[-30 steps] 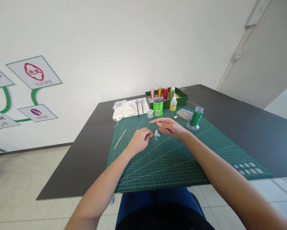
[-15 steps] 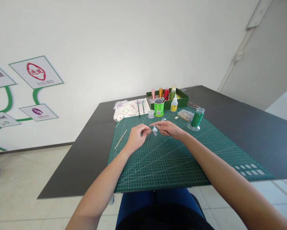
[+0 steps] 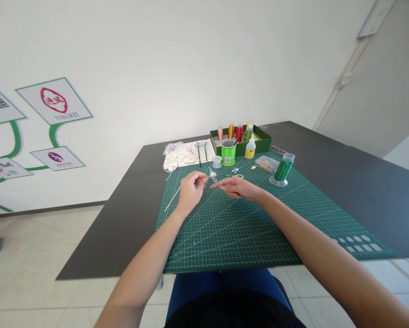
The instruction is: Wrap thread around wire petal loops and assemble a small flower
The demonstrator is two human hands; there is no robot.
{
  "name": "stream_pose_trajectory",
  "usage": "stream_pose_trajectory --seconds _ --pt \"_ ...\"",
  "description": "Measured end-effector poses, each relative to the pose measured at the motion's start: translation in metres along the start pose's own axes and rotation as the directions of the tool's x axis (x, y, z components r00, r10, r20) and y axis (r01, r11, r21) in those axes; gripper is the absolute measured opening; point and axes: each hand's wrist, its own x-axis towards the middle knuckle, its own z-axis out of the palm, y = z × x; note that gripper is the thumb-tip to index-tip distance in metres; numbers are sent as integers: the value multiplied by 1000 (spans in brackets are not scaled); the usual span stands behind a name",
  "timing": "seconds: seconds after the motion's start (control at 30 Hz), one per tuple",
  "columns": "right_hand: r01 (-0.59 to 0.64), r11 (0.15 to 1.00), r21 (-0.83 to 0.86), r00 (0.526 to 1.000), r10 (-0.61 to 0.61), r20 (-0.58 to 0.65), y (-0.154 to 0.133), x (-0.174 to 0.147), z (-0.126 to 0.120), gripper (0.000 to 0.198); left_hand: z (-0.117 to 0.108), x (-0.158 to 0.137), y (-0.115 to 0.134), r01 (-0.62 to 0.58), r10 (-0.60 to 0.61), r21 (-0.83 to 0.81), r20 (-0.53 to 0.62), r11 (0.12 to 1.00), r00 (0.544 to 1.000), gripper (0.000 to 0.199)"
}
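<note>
My left hand [image 3: 192, 190] is closed in a pinch on a small pale blue flower [image 3: 213, 174] with thin, see-through petals. The flower stands up from the fingertips, above the green cutting mat [image 3: 225, 232]. Just right of it is my right hand [image 3: 240, 187], its index finger stretched out below the petals and the other fingers partly bent. I see nothing held in that hand; whether the fingertip touches a petal I cannot tell. Behind the right hand lie scissors [image 3: 239, 176] and another small pale blue piece [image 3: 235, 170]. A thin wooden stick [image 3: 172, 199] rests left of my left hand.
A green box [image 3: 264, 145] holding thread spools stands at the back. Before it are a bright green can [image 3: 228, 152], a glue bottle [image 3: 250, 148] and a small clear tub [image 3: 217, 161]. A green thread spool [image 3: 283, 169] and clear case [image 3: 267, 164] stand right; white paper [image 3: 177, 157] lies left.
The flower has moved slightly left and up with my left hand. My right hand has drawn back from the flower's top to below its petals, and the scissors now show.
</note>
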Motion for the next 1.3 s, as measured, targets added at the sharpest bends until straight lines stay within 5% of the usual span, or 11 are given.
stream_pose_trajectory --seconds 0.23,0.33,0.63,1.1,1.3 --pt "-3 998 -64 997 8 75 -2 -1 2 47 2 0 -9 50 -50 -9 -4 999 999 11" --pt "-1 999 -48 996 5 88 -4 -2 3 47 4 1 -12 135 -134 -152 19 979 991 13" --pt "25 993 119 993 -38 108 -1 0 3 48 9 4 -14 397 -356 -628 198 669 913 26" --pt "44 954 297 988 -86 129 -1 -2 6 48 8 7 -10 365 -380 -777 176 512 908 30" --pt "109 938 329 994 -108 -23 -7 -4 4 40 3 9 -11 315 -381 -808 122 498 916 29"
